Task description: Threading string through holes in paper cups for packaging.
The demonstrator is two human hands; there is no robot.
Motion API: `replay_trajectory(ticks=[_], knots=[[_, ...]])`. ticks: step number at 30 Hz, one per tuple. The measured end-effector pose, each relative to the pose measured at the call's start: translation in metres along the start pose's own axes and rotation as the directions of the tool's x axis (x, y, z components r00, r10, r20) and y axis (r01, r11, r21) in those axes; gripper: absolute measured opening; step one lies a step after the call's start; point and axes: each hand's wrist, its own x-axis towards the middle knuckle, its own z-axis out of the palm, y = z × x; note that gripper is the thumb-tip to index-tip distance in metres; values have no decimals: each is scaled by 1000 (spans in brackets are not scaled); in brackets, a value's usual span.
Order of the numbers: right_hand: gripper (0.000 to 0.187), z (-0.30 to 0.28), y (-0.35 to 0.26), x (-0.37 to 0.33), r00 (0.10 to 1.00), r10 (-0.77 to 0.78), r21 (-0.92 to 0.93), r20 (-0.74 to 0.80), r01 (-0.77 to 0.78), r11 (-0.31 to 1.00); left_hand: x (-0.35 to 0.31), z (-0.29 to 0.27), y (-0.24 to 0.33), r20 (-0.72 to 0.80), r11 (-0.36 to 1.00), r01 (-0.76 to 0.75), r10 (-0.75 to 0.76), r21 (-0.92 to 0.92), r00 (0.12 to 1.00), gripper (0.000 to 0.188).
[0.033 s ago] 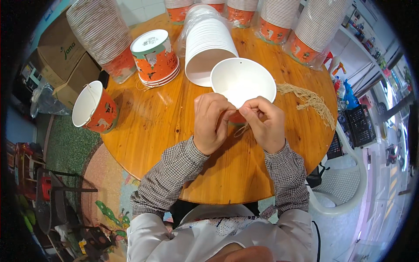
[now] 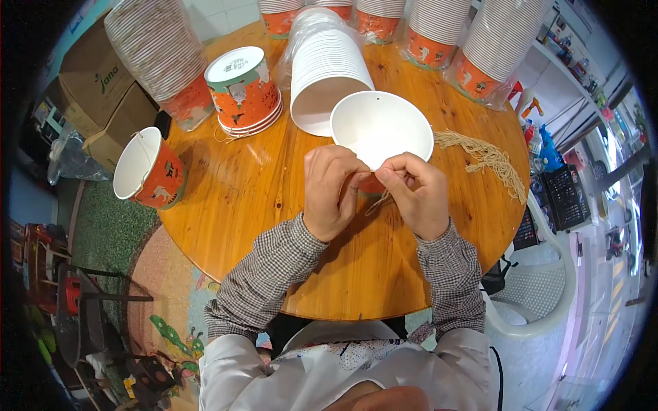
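Note:
Right in front of me an orange paper bucket (image 2: 384, 127) with a white inside stands upright. A small hole shows in its far wall. At its near rim my left hand (image 2: 334, 188) is closed, thumb and fingertips pinched together. My right hand (image 2: 417, 192) is closed in a pinch too, its fingertips almost touching the left ones. A thin tan string (image 2: 381, 203) hangs below the right fingers. Its upper part seems to run between both pinches, though the fingers mostly cover it.
Behind the bucket lies a nested stack of buckets (image 2: 323, 79). A bundle of tan strings (image 2: 486, 159) is on the right. Upside-down buckets (image 2: 241, 92) and a tilted bucket with a string handle (image 2: 156, 175) are at left. Wrapped stacks (image 2: 483, 58) line the far edge.
The hanging end of the string has swung slightly and lies straighter. Both hands and the bucket have hardly moved.

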Motion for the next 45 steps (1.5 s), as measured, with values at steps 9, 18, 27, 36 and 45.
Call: replay_trajectory(ticks=[9,18,27,36,45], knots=[[12,-83,80,38,849,71,196,-523,39,980,-5,21,7,232,988,-14,-22,152,973,31],[15,-115,136,45,712,279,487,-645,101,868,4,-7,-16,205,991,92,-71,-96,976,4],[15,-89,111,43,803,230,517,-549,110,849,3,-28,-5,381,998,-33,52,-57,923,30],[19,-162,112,27,706,24,584,-708,567,581,-2,-20,0,479,995,-12,56,-95,876,16],[16,-166,126,23,676,192,651,-711,530,544,7,-33,-17,446,998,48,-25,-41,895,11]])
